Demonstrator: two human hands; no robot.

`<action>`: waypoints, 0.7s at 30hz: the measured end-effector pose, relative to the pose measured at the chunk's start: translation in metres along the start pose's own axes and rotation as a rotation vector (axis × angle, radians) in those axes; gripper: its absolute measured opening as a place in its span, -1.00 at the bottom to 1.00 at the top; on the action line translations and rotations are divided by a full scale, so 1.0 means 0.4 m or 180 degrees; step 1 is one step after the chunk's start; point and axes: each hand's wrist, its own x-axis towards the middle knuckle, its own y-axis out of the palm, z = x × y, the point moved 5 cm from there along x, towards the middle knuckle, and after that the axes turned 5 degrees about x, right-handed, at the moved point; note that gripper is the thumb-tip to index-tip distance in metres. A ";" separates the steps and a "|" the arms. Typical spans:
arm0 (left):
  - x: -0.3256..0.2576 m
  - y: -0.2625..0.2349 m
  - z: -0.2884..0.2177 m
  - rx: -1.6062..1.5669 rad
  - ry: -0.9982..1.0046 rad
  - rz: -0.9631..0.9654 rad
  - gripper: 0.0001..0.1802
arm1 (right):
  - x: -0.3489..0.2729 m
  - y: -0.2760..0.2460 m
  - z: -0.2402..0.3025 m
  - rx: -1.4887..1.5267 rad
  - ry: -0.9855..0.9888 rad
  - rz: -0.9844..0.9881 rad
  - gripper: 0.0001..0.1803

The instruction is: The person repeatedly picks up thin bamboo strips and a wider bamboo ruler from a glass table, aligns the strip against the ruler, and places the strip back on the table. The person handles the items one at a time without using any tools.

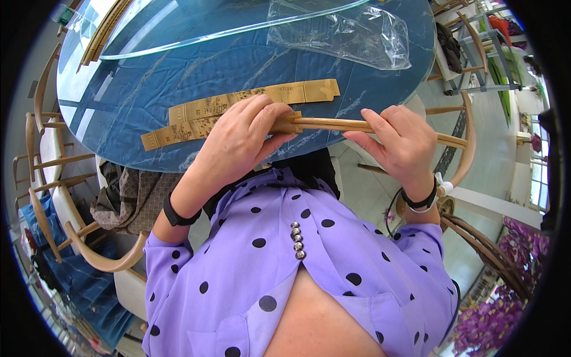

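Note:
My left hand (241, 131) is closed around the end of a gold paper chopstick sleeve (288, 124) at the table's near edge. A pair of light wooden chopsticks (333, 124) runs from the mouth of that sleeve to the right. My right hand (404, 143) pinches the chopsticks between thumb and fingers, with their far right ends sticking out past it. Beside my left hand, a flat gold sleeve (318, 91) lies on the table. A gold printed strip (169, 137) extends left from under my wrist; whether it belongs to the held sleeve is hidden.
The round blue marbled table (380, 89) bears a curved glass turntable (238, 28) and a crumpled clear plastic bag (369, 38). More chopsticks (104, 30) lie at its far left. Wooden chairs (107, 256) stand around; purple flowers (491, 321) are low at the right.

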 end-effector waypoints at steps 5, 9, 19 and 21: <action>0.001 0.007 -0.002 0.0060 0.0040 0.0101 -0.50 | -0.001 0.030 0.001 0.0466 0.0249 0.0232 -0.64; 0.019 -0.022 -0.022 0.0380 0.0011 -0.0332 -0.52 | -0.007 0.048 0.000 0.0567 0.0416 0.0206 -0.66; -0.086 0.008 0.029 -0.3014 -0.2282 -0.1633 -0.67 | 0.016 0.109 0.074 0.1042 0.1390 -0.0331 -0.70; -0.085 0.021 0.053 -0.3656 -0.2356 -0.1892 -0.66 | 0.030 0.132 0.109 0.0998 0.1277 -0.0378 -0.70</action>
